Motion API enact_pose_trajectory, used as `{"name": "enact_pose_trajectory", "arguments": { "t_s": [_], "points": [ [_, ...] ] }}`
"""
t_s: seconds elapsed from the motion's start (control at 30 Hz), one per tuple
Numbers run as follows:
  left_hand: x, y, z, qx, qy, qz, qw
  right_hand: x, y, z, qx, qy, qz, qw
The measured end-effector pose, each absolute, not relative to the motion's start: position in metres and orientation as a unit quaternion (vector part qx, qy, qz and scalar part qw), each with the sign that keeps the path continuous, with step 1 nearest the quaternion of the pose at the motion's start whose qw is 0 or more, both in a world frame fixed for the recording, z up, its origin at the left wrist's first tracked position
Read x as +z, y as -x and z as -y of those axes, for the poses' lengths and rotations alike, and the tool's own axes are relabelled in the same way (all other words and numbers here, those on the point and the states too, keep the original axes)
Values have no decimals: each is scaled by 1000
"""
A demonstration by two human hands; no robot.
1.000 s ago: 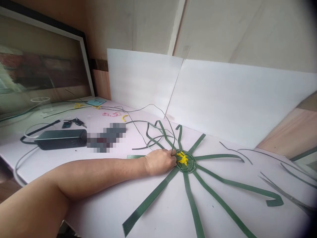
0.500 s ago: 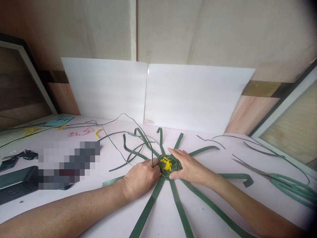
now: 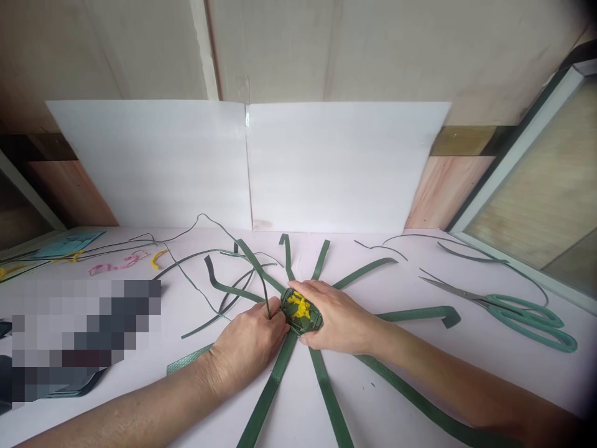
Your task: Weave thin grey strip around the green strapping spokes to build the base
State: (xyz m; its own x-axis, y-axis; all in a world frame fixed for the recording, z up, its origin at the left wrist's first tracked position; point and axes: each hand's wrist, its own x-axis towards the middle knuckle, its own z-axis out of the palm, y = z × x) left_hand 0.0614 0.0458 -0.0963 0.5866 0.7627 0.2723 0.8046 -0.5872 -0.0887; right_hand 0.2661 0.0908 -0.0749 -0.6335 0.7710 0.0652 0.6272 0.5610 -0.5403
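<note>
At lower centre, the left hand [image 3: 254, 339] and right hand [image 3: 345, 316] grip an oval green woven disc [image 3: 305, 322], long axis slanting toward lower right. Flat green strips [image 3: 326, 398] radiate outward.

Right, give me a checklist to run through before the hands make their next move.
1. Right hand on the woven green centre: ok, it grips the right side.
2. Left hand on the thin green cord: ok, the cord rises from between its fingers, beside the centre's left edge.
3. Yellow ties on the centre: ok, visible on top.
4. Green strips straight to their ends: not ok, several ends are bent.
5. Cord free of tangles: cannot tell, lengths cross on the left.
6. Scissors clear of the strips: ok, they lie apart on the right.
</note>
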Motion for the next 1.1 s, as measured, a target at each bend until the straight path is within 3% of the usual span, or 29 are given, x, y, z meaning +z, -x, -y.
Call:
{"name": "enact_pose_trajectory", "arguments": {
  "t_s": [0.23, 0.53, 0.77, 0.97, 1.1],
  "points": [
    [-101, -60, -48, -116, 882, 445, 100, -81, -261, -84, 177, 400, 875, 206],
    [-98, -60, -46, -117, 881, 443, 121, -75, -279, -93, 310, 439, 833, 130],
    [-100, -59, -48, -133, 882, 438, 112, -76, -271, -91, 253, 412, 857, 180],
    [-98, -60, -47, -121, 883, 438, 117, -60, -292, -100, 303, 412, 854, 93],
    [-98, -60, -46, -109, 877, 452, 118, -51, -305, -106, 221, 426, 873, 81]
  ]
}}
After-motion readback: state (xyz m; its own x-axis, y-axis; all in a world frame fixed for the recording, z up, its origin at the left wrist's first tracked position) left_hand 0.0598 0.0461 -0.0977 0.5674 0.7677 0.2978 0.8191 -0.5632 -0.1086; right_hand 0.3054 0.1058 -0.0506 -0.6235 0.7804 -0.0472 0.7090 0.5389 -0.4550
